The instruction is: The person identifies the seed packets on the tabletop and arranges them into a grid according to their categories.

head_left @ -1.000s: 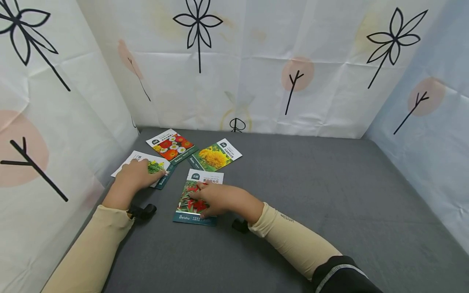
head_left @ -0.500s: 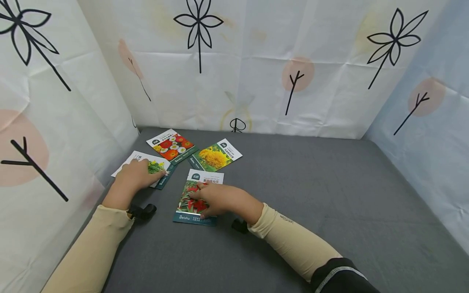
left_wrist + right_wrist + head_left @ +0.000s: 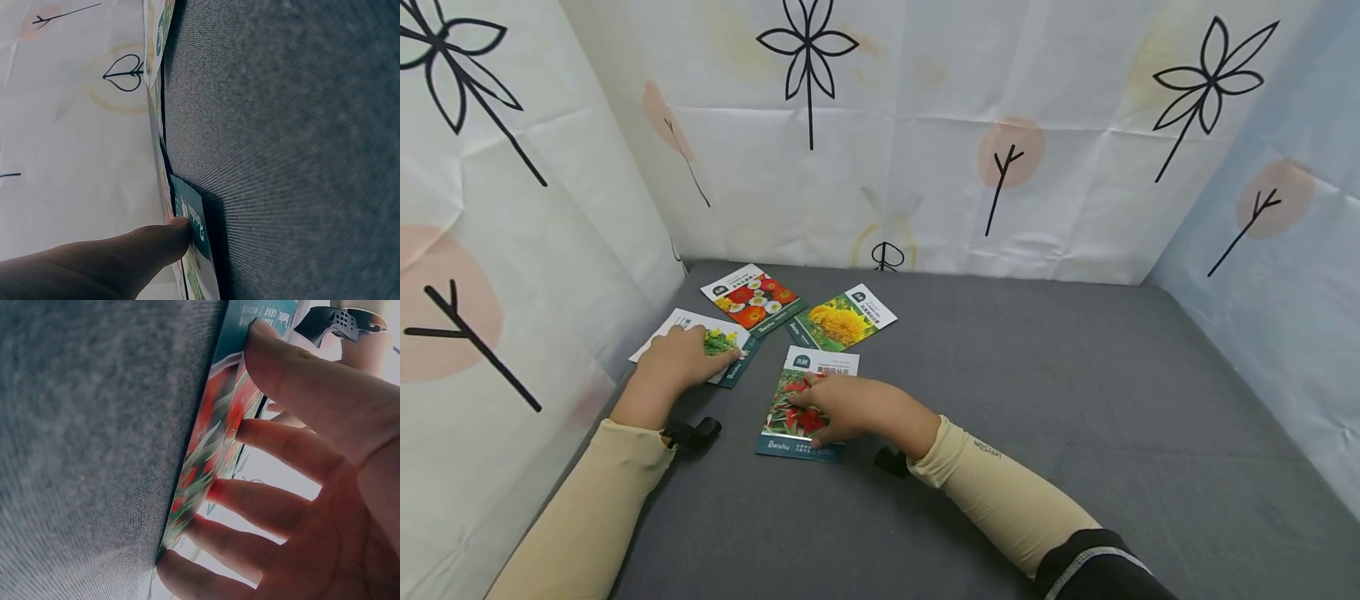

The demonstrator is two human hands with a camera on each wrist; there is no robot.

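Four flower seed packets lie on the grey table at its left. My left hand rests flat on the leftmost packet, white with yellow-green flowers; in the left wrist view a fingertip touches that packet's teal edge. My right hand presses with spread fingers on the red-flower packet. The right wrist view shows those fingers lying straight on the red packet, with the thumb at its teal end. Neither hand grips anything.
A packet with red, white and orange flowers and one with yellow flowers lie beyond the hands. Printed white sheets wall the table at the back, left and right. The table's grey surface extends to the right.
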